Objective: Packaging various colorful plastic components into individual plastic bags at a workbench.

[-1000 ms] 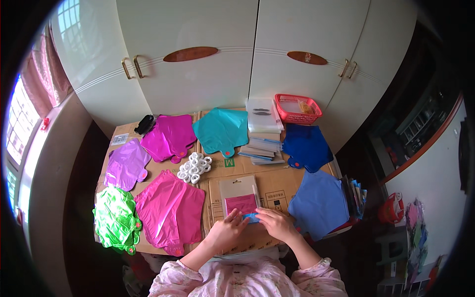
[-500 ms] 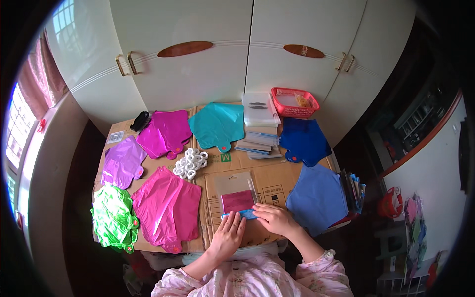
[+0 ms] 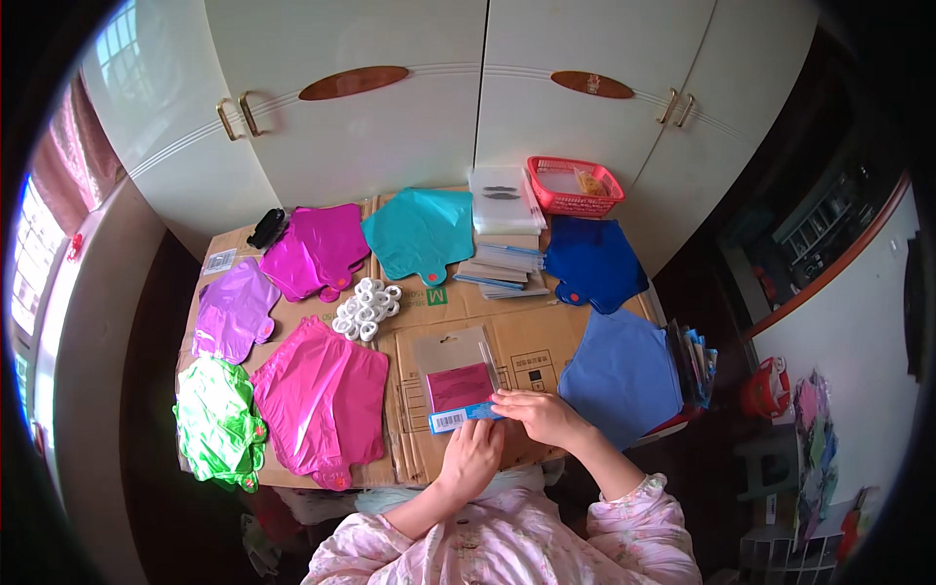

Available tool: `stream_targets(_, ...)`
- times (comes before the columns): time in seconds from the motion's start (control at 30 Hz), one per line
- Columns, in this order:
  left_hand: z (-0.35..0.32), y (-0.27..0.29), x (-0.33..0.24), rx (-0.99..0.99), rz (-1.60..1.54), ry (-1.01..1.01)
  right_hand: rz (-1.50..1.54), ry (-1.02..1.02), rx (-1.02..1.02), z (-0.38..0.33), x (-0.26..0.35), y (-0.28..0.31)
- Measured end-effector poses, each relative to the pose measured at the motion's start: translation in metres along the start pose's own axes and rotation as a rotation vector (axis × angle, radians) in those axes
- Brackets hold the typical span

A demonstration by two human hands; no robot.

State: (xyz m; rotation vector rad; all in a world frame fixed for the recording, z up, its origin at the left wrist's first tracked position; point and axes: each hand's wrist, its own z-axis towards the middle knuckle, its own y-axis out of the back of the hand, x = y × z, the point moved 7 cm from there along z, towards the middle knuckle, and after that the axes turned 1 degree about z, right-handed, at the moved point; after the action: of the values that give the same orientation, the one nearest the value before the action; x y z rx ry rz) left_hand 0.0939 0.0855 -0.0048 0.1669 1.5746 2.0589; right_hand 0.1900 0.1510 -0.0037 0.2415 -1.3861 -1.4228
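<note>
A clear plastic packet (image 3: 450, 352) lies on the cardboard at the middle front, holding a folded pink foil piece (image 3: 460, 387) with a blue-and-white card strip (image 3: 458, 418) along its near edge. My left hand (image 3: 474, 456) is closed, its bent fingers at the packet's near edge; the fingertips are partly hidden. From the right, my right hand (image 3: 539, 414) reaches the packet's near right corner, fingers stretched out and lying flat over it.
Around the packet lie a pink foil sheet (image 3: 322, 400), a light blue sheet (image 3: 624, 375), white rings (image 3: 367, 308) and a teal sheet (image 3: 419, 232). At the back stand stacked cards (image 3: 502, 268), clear sleeves (image 3: 503, 200) and a red basket (image 3: 575, 203). Filled packets (image 3: 694, 366) stand at the right edge.
My left hand has moved right along the packet's near edge and its fingers have bent, uncovering the left of the card strip. My right hand stays at the right corner. The view has shifted slightly.
</note>
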Motion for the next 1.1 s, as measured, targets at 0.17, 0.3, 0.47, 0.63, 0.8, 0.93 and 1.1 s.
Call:
stream_targets(0.17,0.009,-0.008,-0.008,0.044,-0.029,0.050,0.020,-0.031,-0.009,-0.003,-0.003,-0.001)
stream_targets(0.3,0.010,-0.012,-0.004,0.017,-0.084,0.104,0.049,-0.055,-0.003,-0.002,-0.001,0.001)
stream_targets(0.47,0.021,-0.010,-0.001,-0.045,-0.060,0.138,0.053,-0.048,-0.022,-0.003,-0.003,0.001)
stream_targets(0.63,0.019,-0.011,-0.001,-0.045,-0.079,0.095,0.040,-0.039,-0.016,-0.004,-0.002,0.000)
stream_targets(0.8,0.004,0.001,0.011,-0.049,-0.343,0.108,-0.036,0.006,0.035,-0.005,0.006,0.000)
stream_targets(0.93,-0.025,0.035,0.033,-0.201,-0.622,-0.006,-0.074,0.021,0.026,-0.007,0.009,0.000)
stream_targets(1.1,-0.069,0.058,0.097,-0.356,-1.182,0.460,-0.043,0.010,0.036,-0.005,0.022,0.007)
